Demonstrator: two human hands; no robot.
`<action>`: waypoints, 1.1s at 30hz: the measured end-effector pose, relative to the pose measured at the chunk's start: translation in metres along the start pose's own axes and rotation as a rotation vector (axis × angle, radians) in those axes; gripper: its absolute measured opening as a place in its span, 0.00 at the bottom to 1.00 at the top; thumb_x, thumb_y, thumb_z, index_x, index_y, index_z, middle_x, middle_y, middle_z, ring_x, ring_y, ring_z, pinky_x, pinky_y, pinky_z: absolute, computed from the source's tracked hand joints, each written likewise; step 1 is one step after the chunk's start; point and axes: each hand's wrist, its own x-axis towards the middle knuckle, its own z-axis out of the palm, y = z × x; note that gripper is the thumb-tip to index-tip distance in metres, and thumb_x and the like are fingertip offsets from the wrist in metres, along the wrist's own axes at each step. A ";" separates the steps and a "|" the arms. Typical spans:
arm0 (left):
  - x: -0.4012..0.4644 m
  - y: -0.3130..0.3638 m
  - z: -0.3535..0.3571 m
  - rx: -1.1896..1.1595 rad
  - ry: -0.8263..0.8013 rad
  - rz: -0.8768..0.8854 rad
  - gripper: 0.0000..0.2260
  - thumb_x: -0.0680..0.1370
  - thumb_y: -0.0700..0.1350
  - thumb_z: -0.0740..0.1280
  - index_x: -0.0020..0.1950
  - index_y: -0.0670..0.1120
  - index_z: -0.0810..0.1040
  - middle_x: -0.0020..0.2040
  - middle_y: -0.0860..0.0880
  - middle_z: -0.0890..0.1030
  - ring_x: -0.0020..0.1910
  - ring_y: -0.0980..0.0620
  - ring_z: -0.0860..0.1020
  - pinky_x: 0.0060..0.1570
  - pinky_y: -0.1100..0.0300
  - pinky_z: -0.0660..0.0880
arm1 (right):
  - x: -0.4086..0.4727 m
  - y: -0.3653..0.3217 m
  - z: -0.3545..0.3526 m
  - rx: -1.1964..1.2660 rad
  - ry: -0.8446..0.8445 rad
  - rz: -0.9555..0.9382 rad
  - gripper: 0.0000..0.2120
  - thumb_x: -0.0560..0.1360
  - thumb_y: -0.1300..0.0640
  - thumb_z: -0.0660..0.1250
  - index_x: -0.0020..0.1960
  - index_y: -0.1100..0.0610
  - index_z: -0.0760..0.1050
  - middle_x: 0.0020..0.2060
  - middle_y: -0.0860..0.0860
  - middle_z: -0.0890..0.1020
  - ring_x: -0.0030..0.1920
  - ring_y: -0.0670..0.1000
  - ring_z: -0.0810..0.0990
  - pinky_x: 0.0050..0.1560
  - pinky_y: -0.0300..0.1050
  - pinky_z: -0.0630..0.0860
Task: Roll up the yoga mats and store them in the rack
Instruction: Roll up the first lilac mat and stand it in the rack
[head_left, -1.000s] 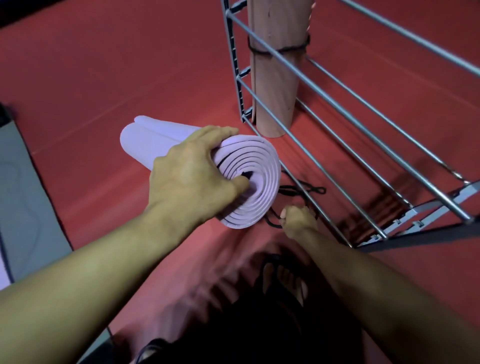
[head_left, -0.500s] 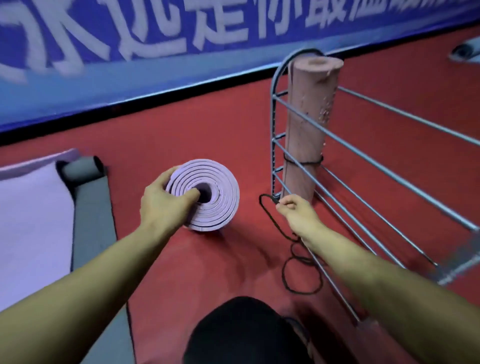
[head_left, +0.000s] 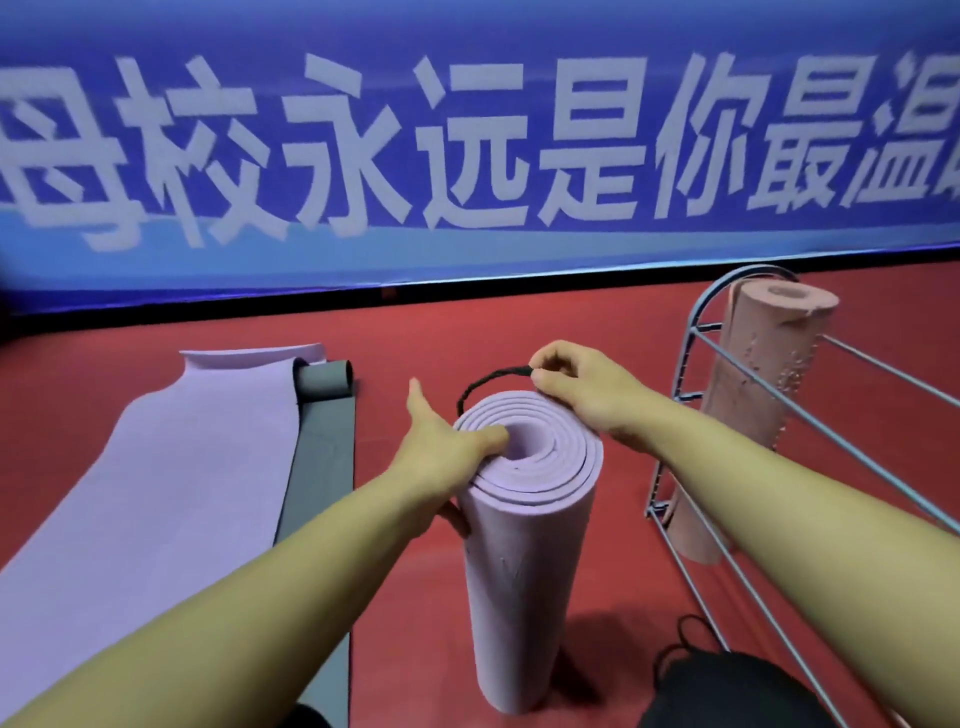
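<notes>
A rolled lilac yoga mat (head_left: 524, 561) stands upright on the red floor in the middle of the view. My left hand (head_left: 441, 457) grips its top rim, thumb pressed into the spiral. My right hand (head_left: 576, 384) pinches a black elastic cord (head_left: 483, 384) that loops over the far side of the roll's top. To the right stands the grey wire rack (head_left: 810, 426), with a rolled pink mat (head_left: 748, 415) upright at its far end.
An unrolled lilac mat (head_left: 171, 478) lies flat at the left, on top of a grey mat (head_left: 322, 457) whose far end is curled. A blue banner (head_left: 467, 156) with white characters lines the wall behind. Another black cord (head_left: 685, 639) lies by the rack's foot.
The lilac roll has been tipped from lying on its side to standing upright. My right hand lifted the black cord from the floor by the rack to the roll's top.
</notes>
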 end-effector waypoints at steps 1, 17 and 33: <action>0.001 0.000 0.000 -0.013 0.000 -0.003 0.49 0.70 0.43 0.71 0.78 0.63 0.41 0.48 0.51 0.77 0.39 0.39 0.83 0.25 0.47 0.77 | 0.000 -0.004 0.001 -0.078 -0.032 -0.035 0.07 0.79 0.60 0.66 0.46 0.49 0.76 0.38 0.44 0.79 0.36 0.39 0.74 0.41 0.32 0.71; 0.049 0.019 0.009 -0.125 0.140 -0.033 0.10 0.71 0.46 0.72 0.49 0.46 0.80 0.46 0.43 0.82 0.38 0.40 0.80 0.26 0.31 0.76 | -0.054 -0.006 0.026 -0.465 -0.002 -0.104 0.21 0.67 0.42 0.75 0.45 0.47 0.65 0.38 0.41 0.75 0.39 0.46 0.75 0.44 0.44 0.74; 0.072 -0.066 -0.002 -0.045 0.298 0.970 0.05 0.74 0.53 0.72 0.40 0.54 0.81 0.41 0.56 0.82 0.39 0.44 0.77 0.36 0.51 0.73 | -0.047 0.072 0.016 -0.734 0.590 -0.387 0.23 0.66 0.30 0.64 0.39 0.50 0.66 0.27 0.46 0.71 0.29 0.54 0.75 0.27 0.46 0.71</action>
